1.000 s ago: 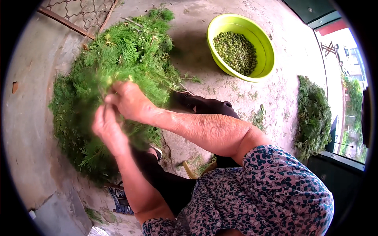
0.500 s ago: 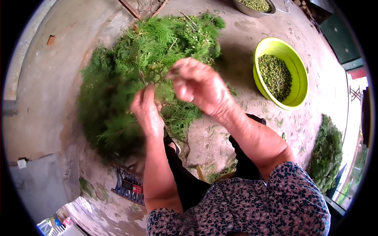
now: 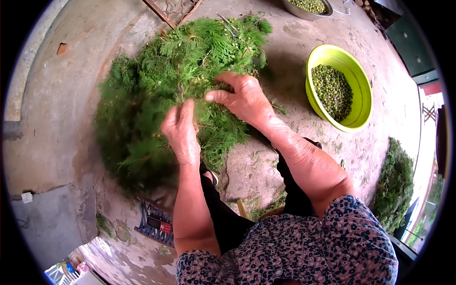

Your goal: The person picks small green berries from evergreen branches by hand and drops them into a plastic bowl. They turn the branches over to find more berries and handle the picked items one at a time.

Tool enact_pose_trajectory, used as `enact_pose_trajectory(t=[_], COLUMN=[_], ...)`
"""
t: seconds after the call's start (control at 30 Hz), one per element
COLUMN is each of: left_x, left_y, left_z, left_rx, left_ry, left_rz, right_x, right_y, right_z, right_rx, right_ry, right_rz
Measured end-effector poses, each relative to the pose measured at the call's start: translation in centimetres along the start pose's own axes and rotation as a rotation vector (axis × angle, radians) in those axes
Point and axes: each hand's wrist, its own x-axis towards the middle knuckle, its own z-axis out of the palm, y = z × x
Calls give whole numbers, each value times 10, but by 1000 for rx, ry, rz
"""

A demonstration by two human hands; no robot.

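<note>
A big heap of green evergreen branches (image 3: 190, 47) with flat, feathery leaves lies on the ground in front of me. My left hand (image 3: 181, 135) is closed on a leafy evergreen branch (image 3: 179, 90), its thumb and forefinger pinching the stem. Just to the right, my right hand (image 3: 246, 100) is over the heap's near right part, thumb and forefinger apart with a gap between them. Whether anything lies under its curled other fingers is hidden. Small pale green cones dot the foliage. The heap's left side is blurred.
To the right stands a lime-green basin (image 3: 365, 90) partly filled with small round green cones (image 3: 331, 92). A metal bowl (image 3: 304, 15) of similar green pieces sits at the far edge. More cut greenery (image 3: 393, 185) lies at the right. A slatted stool (image 3: 156, 223) stands at lower left.
My right hand has dropped toward the foliage, and its thumb and forefinger have spread from a pinch. My left hand has shifted slightly right, still holding the branch.
</note>
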Motion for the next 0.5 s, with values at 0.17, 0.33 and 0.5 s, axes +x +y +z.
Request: enact_pose_trajectory(t=[0.17, 0.33, 0.5], left_x=[-2, -7, -6], left_y=[6, 5, -5], left_z=[10, 12, 12], left_rx=[20, -12, 57], left_ry=[88, 8, -10], left_rz=[-4, -16, 71], right_x=[-2, -7, -6], right_y=[-3, -5, 1], right_z=[18, 21, 29], right_rx=[99, 317, 388], right_ry=[244, 257, 380], right_rz=[-58, 228, 208])
